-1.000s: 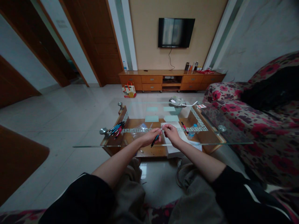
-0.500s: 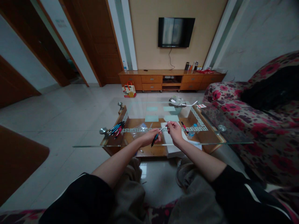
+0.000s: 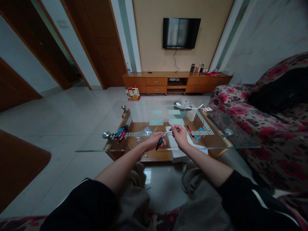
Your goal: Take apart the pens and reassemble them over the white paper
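My left hand [image 3: 154, 141] is closed around a dark pen barrel [image 3: 158, 146] that slants down and toward me. From its upper end a thin pale rod [image 3: 166, 131], which looks like a pen refill, points up at my right hand [image 3: 180, 135]. The thumb and fingers of my right hand are pinched on a small dark red piece [image 3: 171, 129] at the far end of that rod. Whether the rod and the red piece are joined is too small to tell. Both hands hover over the near part of the glass table [image 3: 141, 112].
Several pens [image 3: 119, 132] lie heaped at the left of the glass, and a red and black pen [image 3: 190, 132] lies at the right. A white box [image 3: 178, 155] is beneath the glass. Toward the back right stands a basket [image 3: 182, 113]. A flowered sofa [image 3: 243, 109] borders the right side.
Both hands stay nearly where they were. My right fingertips and the red piece have shifted very slightly to the left.
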{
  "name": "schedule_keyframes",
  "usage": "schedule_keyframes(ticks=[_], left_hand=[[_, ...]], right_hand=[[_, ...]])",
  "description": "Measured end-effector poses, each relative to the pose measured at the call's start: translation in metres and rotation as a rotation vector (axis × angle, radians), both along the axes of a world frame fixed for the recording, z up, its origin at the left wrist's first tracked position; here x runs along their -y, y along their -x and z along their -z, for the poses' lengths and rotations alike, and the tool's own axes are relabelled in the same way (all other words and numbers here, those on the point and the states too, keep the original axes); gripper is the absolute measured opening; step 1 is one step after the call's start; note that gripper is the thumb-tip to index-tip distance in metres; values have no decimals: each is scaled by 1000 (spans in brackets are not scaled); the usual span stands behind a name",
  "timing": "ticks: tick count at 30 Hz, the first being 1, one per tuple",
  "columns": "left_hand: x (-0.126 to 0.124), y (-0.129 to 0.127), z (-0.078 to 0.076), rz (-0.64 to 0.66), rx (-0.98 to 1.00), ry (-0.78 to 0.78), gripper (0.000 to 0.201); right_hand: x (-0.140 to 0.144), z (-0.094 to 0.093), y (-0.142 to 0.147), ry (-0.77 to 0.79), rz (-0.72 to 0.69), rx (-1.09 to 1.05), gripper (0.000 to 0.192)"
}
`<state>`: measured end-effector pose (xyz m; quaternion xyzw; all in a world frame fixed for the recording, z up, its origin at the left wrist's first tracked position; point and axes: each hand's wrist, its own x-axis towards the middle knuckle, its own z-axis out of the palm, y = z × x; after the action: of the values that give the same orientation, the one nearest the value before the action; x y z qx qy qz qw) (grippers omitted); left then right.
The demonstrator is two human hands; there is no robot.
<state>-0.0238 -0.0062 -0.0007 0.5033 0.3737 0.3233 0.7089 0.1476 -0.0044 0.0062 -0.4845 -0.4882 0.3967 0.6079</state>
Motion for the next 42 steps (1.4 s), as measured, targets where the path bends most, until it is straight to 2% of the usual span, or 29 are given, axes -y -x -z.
schedule_keyframes(ticks=[12, 17, 20, 24, 31, 37, 42], left_hand=[[-1, 0, -1, 41, 45, 4, 25], [-1, 1, -3, 42, 88, 17, 17], [-1, 4, -2, 54, -4, -44, 13], [-1, 8, 2, 120, -133, -154, 20], [1, 11, 1, 176, -94, -306, 29], [-2, 11, -2, 151, -82, -332, 33], [-1, 15, -2, 136, -143, -235, 45]], right_hand=[[8, -1, 2, -67, -215, 169, 32], [7, 1, 2, -35, -228, 185, 33], [5, 4, 0, -23, -228, 192, 33], [3, 6, -1, -11, -241, 191, 32], [1, 3, -2, 16, -312, 181, 32], [1, -1, -2, 14, -296, 169, 29], [3, -1, -2, -18, -290, 234, 31]])
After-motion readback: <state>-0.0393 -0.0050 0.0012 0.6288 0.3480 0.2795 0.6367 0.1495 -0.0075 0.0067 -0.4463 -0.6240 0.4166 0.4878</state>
